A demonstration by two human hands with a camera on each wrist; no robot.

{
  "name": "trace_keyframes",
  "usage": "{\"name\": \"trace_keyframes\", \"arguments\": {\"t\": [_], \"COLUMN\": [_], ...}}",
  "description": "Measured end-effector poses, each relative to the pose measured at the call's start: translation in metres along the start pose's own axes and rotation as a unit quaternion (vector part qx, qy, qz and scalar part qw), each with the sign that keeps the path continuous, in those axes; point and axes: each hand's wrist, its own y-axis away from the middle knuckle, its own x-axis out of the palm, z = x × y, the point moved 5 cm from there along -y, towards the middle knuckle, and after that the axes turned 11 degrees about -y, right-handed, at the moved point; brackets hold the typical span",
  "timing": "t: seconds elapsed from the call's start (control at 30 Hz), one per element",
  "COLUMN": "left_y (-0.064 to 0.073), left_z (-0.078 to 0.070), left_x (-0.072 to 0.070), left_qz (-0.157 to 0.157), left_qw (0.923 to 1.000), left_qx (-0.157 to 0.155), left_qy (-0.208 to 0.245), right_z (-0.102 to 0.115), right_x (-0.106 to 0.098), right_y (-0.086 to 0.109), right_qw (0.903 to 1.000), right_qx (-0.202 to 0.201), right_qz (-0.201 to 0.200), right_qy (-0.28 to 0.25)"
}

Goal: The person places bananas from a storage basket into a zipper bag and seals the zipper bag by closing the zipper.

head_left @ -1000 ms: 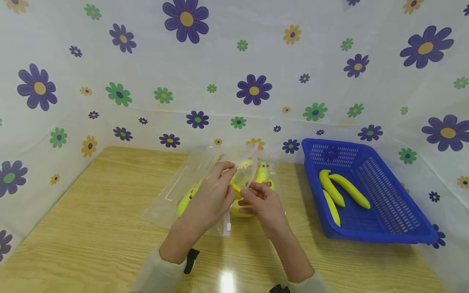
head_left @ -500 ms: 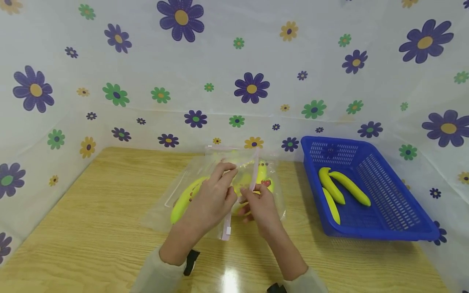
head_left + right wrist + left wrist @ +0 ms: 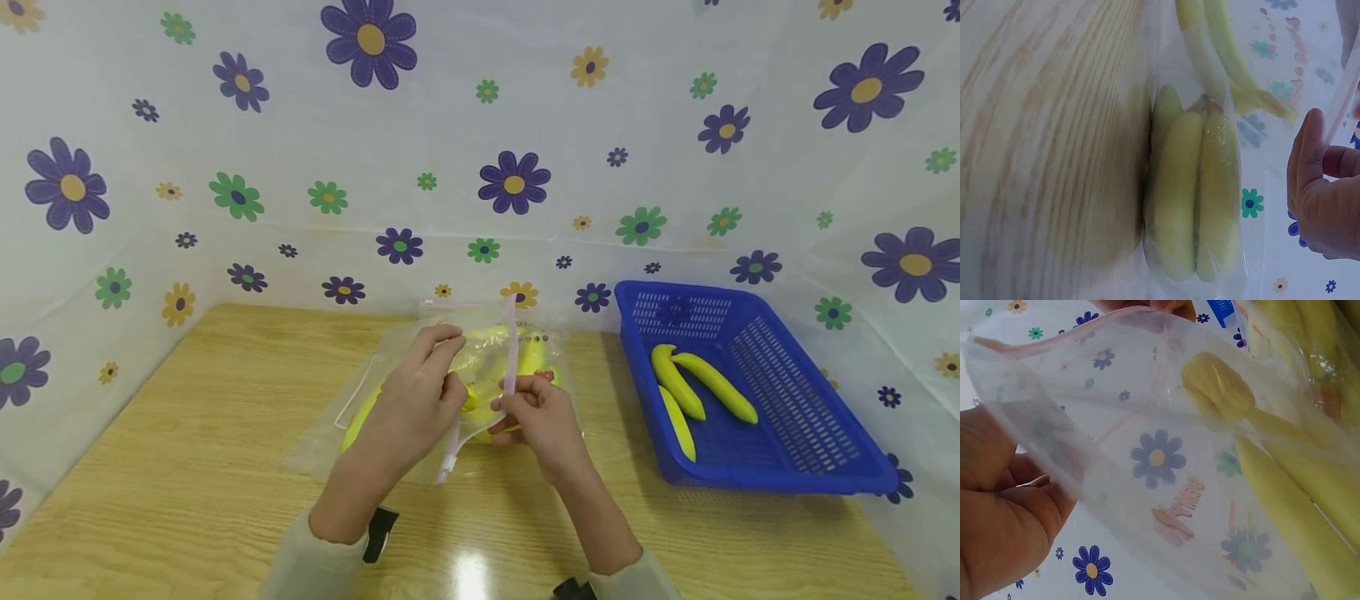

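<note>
A clear zip-lock bag (image 3: 480, 333) with a pale pink zip strip (image 3: 513, 342) and a white slider at its lower end lies between the hands. My right hand (image 3: 543, 421) pinches the strip between thumb and fingers. On the other side my left hand (image 3: 408, 408) grips the bag's plastic, its thumb and fingers bent around the edge in the left wrist view. Yellow bananas (image 3: 1297, 506) lie inside this bag, joined at a stem end. Another clear bag holding a bunch of bananas (image 3: 1191, 194) rests on the table, right of the held bag.
A blue plastic basket (image 3: 780, 482) stands at the right of the wooden table (image 3: 187, 433), with 3 loose bananas (image 3: 716, 387) in it. Flower-printed white cloth (image 3: 300, 125) rises behind and at both sides.
Both hands have kept hold of the bag, and my left hand has shifted a little left. The pink strip has swung left, and its slider end has lifted and moved left.
</note>
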Motion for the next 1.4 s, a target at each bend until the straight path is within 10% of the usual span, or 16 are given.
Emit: {"name": "trace_keyframes", "arguments": {"t": [0.4,0.67,1.17,1.4], "left_y": [0.0,-0.001,-0.004,-0.004], "left_z": [-0.003,0.001,0.011,0.014], "left_x": [0.001,-0.014,-0.008,-0.008], "left_qz": [-0.01,-0.091,-0.06,-0.048], "left_qw": [0.9997,0.9955,0.9976,0.9979], "left_qx": [0.018,0.003,-0.034,-0.042], "left_qy": [-0.015,-0.027,-0.013,-0.013], "right_z": [0.014,0.013,0.019,0.063], "right_x": [-0.005,-0.014,-0.005,-0.026], "right_y": [0.004,0.002,0.003,0.015], "right_qw": [0.9938,0.9924,0.9888,0.9582], "right_qx": [-0.069,-0.069,-0.065,-0.076], "right_qz": [-0.043,-0.075,-0.003,-0.001], "right_qy": [0.075,0.069,0.134,0.276]}}
